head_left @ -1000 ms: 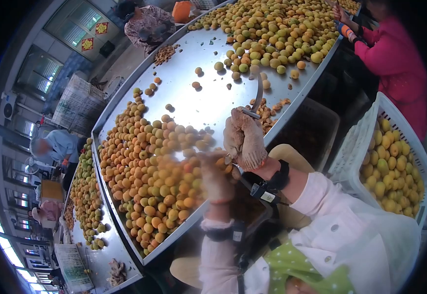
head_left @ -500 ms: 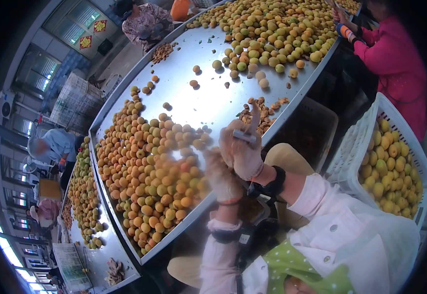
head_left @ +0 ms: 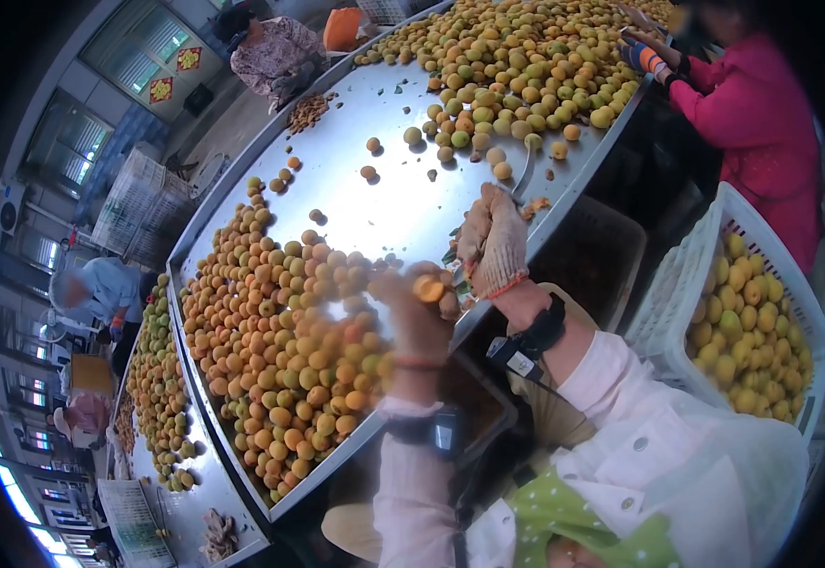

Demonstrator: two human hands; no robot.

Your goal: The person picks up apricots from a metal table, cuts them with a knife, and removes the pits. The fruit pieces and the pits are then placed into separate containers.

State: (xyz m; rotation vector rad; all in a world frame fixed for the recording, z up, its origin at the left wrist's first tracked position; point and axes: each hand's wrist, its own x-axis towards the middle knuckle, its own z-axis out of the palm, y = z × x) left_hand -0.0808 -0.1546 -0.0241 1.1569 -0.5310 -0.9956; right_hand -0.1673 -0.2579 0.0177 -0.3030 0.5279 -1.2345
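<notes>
My left hand (head_left: 414, 327), smeared by motion, is over the near edge of the metal table. At its fingertips is a split apricot (head_left: 429, 288) with its orange inside showing. My right hand (head_left: 496, 244), in a pale knit glove, is closed just to the right of it. A thin curved metal tool (head_left: 527, 172) with a rounded end sticks out beyond its fingers. Loose whole apricots (head_left: 289, 331) are heaped left of my hands. Brown and orange bits (head_left: 535, 206) lie by the table edge, partly hidden behind my right hand.
The metal table (head_left: 375, 213) has a raised rim. More apricots (head_left: 526, 66) are piled at its far end, where a person in pink (head_left: 763, 123) works. A white crate of apricots (head_left: 654, 312) stands at right. A dark bin (head_left: 611, 251) sits below the edge.
My hands have moved slightly apart. My right hand has turned, so the metal tool now points away over the table. The split apricot has come into view at my left hand.
</notes>
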